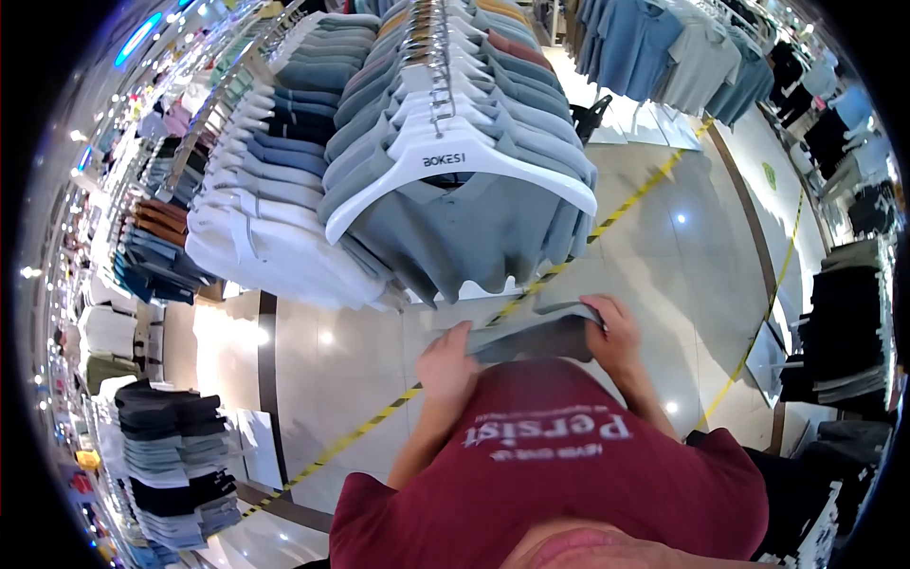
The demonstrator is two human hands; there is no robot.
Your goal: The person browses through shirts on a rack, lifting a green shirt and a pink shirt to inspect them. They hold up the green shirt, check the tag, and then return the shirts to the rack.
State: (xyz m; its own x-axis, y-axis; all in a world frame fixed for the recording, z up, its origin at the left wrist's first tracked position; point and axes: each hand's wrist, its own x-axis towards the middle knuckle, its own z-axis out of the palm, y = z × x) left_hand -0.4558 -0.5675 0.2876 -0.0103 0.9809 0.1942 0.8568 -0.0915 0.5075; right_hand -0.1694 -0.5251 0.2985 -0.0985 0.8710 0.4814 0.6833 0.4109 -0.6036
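Observation:
A grey folded garment (536,339) is stretched between my two hands, just in front of my maroon T-shirt. My left hand (447,363) grips its left end, fingers closed over the edge and slightly blurred. At the other end, my right hand (614,328) pinches the cloth near its upper corner. Straight ahead, a grey-green collared shirt (455,228) hangs at the front of a packed rail. Its white hanger (462,156) is printed with "BOKESI" and faces me, a short way beyond the garment in my hands.
White trousers (261,242) hang left of the shirts. Folded clothes (175,455) are stacked at lower left. More T-shirts (645,52) hang at upper right, and dark trousers (834,318) at far right. Yellow-black tape (379,415) runs diagonally across the tiled floor (664,247).

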